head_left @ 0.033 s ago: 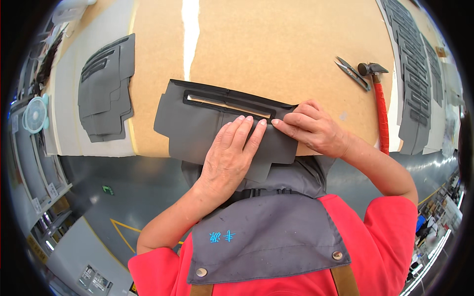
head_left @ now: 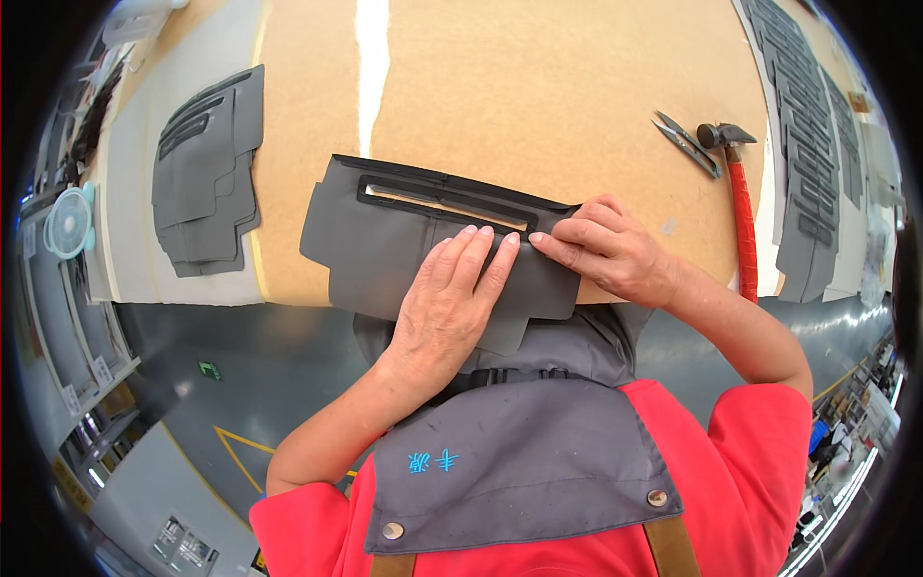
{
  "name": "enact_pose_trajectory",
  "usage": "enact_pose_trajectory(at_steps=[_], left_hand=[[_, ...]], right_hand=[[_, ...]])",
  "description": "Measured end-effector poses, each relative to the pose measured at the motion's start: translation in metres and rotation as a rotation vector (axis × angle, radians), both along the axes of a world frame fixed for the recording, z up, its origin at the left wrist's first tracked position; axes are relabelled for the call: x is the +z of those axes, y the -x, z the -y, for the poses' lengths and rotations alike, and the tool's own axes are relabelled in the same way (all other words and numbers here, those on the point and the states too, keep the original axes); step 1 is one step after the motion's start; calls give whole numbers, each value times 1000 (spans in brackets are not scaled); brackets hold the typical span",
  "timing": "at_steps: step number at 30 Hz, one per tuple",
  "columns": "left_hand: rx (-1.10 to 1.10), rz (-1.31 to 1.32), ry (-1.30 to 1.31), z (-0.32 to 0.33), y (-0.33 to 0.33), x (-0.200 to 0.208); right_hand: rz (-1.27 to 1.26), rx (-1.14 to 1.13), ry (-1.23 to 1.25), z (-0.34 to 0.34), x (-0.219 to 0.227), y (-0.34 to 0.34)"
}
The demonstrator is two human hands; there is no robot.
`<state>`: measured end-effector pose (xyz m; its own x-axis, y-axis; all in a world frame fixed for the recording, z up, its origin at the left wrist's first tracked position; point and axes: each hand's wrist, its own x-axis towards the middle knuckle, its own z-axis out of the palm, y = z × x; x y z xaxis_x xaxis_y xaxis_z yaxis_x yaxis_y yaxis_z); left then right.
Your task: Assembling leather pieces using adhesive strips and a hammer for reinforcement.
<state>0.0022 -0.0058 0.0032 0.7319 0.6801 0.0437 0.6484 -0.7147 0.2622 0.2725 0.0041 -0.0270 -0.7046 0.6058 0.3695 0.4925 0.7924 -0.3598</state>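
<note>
A dark grey leather-like panel [head_left: 370,255] with notched edges lies at the front edge of the table, its lower part hanging over. Along its upper part runs a long narrow slot with a black border [head_left: 423,213]; the tabletop shows through. My left hand [head_left: 447,288] rests on the panel, fingers stretched out, tips just under the slot's right half. At the slot's right end my right hand [head_left: 620,252] is closed, its fingers bent and pressed together at the panel's right side, thumb tip beside the border. What lies under those curled fingers is hidden.
Stacked grey panels [head_left: 207,183] lie at the left of the table [head_left: 567,87]. To the right are thread snips [head_left: 687,144] and a hammer [head_left: 742,212] with a red handle. Rows of similar slotted panels [head_left: 803,135] cover the far right. A small light-blue fan [head_left: 69,223] stands at the left edge.
</note>
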Motion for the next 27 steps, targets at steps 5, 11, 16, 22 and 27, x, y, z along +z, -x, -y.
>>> enact_pose_trajectory(at_steps=[5,11,16,22,27], left_hand=[[19,18,14,1,0,0],[24,17,17,1,0,-1],[26,9,-5,2,0,-1],[18,101,25,-1,2,-4],[-74,320,434,-46,33,5]], right_hand=[[63,-33,37,-1,4,5],[32,1,25,-1,-1,-3],[55,-23,13,-2,2,2],[74,-13,-49,1,-1,-4],[-27,10,21,22,11,21]])
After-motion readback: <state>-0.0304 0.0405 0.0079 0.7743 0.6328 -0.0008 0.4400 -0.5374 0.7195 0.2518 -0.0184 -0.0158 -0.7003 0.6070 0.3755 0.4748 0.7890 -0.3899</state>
